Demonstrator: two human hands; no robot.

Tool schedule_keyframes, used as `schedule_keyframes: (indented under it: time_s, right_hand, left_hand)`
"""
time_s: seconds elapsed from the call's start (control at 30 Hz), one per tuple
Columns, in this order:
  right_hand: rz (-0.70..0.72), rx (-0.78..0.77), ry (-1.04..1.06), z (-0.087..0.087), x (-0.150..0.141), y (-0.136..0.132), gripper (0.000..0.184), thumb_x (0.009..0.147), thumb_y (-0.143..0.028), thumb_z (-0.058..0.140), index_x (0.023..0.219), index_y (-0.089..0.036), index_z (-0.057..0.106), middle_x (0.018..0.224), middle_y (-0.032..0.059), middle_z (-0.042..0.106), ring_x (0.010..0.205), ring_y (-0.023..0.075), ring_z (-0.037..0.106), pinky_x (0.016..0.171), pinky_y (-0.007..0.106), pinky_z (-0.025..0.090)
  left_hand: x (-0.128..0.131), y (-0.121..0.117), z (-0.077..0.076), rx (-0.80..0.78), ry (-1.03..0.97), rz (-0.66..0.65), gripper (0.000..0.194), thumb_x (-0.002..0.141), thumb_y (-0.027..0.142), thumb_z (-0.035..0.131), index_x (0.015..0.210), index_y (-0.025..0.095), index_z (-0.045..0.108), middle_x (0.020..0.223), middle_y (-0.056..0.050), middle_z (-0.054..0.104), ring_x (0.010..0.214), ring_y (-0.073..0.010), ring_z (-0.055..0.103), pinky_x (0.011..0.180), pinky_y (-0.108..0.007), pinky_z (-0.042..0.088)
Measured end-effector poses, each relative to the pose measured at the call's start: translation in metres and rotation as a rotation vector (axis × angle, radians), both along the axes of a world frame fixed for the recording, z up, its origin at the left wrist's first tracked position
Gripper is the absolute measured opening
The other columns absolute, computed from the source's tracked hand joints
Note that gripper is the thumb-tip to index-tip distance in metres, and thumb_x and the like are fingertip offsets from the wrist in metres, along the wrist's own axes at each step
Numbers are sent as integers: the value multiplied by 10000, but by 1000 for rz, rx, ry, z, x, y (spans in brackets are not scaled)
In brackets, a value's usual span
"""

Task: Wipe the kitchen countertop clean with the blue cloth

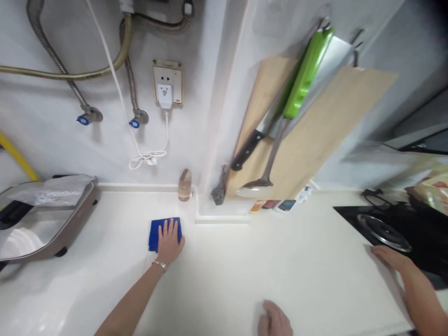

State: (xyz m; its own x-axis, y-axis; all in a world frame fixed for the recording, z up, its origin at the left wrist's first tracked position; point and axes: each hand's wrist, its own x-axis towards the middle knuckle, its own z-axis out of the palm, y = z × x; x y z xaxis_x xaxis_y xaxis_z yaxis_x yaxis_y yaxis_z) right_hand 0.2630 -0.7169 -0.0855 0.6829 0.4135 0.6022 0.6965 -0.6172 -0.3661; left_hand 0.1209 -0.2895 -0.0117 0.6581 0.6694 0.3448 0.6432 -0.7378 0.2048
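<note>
My left hand [170,242] lies flat on a folded blue cloth [153,235], its fingers spread across the fabric. A bracelet circles that wrist. The cloth rests on the white counter [217,275], left of the wall corner. At the bottom edge, my right hand [276,321] hovers over or touches the counter; which one I cannot tell. Its fingers are curled in, no object shows in them, and the rest of the hand is cut off. A small bottle [185,185] of pale brown liquid stands behind the cloth against the wall.
Another person's hand [392,259] rests by the black stove [425,238], where a pot lid [384,232] lies. An electric pan [75,219] sits at left. Cutting boards [325,126], a black-handled knife [247,151] and a green-handled ladle [308,74] hang on the wall. Bottles [285,205] stand behind.
</note>
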Motion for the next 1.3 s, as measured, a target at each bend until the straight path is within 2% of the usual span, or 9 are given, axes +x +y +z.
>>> schedule_keyframes:
  time_s: [0.17,0.37,0.53,0.6,0.7,0.83,1.0,1.13,1.3]
  right_hand:
    - [-18,-16,51,11,-8,5,267,902,-300,421,988,-174,640,1051,130,697,985,260,615,876,417,463]
    - [-28,22,57,29,-18,13,246,886,-221,404,989,-176,623,1050,115,681,990,242,593,876,396,438]
    - [-20,22,61,35,-20,12,257,854,-173,405,1007,-173,612,1068,104,672,1009,231,577,890,383,427]
    - [-3,31,57,36,-20,10,265,847,-169,406,1012,-172,613,1077,102,669,1025,231,577,902,387,430]
    - [32,30,57,40,-21,12,280,845,-172,417,1038,-177,620,1082,97,664,1037,235,580,922,409,446]
    - [169,62,62,55,-25,45,353,888,-158,403,1196,-174,573,1197,121,630,1147,235,558,976,438,476]
    - [390,28,40,81,-41,128,396,915,-167,398,1288,-162,530,1317,144,590,1256,235,512,1068,462,453]
    - [426,-245,87,90,-54,176,476,921,-259,458,1385,-159,500,1492,154,473,1445,319,326,1192,607,245]
    - [406,-451,155,82,-55,183,550,978,-449,390,1489,-249,400,1620,95,289,1507,322,207,1204,649,130]
  left_hand:
    - [4,-85,-9,1,-17,-28,747,874,429,464,1525,85,341,1596,-199,318,1497,-413,217,1212,-653,145]
    - [37,-185,-24,-72,-105,-134,803,879,484,487,1573,171,234,1621,-191,262,1512,-426,147,1197,-702,127]
    - [48,-226,-21,-132,-70,-303,823,853,494,546,1567,200,261,1630,-185,236,1506,-453,135,1185,-723,130]
    - [37,-220,-15,-139,-27,-407,743,873,470,533,1546,236,323,1629,-158,260,1507,-426,169,1192,-702,157]
    - [5,-187,-6,-142,26,-468,633,953,429,408,1552,260,293,1619,-124,305,1500,-338,256,1200,-658,202]
    - [-45,-123,-1,-171,8,-291,613,991,436,299,1565,226,246,1615,-129,317,1506,-304,249,1174,-582,315]
    - [-98,-62,-8,-117,-52,-14,614,989,434,277,1522,136,340,1573,-194,375,1507,-330,235,1194,-588,263]
    - [-117,-53,-17,-44,-87,90,594,979,414,298,1462,97,436,1525,-235,427,1498,-371,240,1171,-635,264]
    - [-118,-62,-16,35,-88,64,532,977,370,340,1420,129,510,1578,-207,349,1516,-381,168,1181,-623,229]
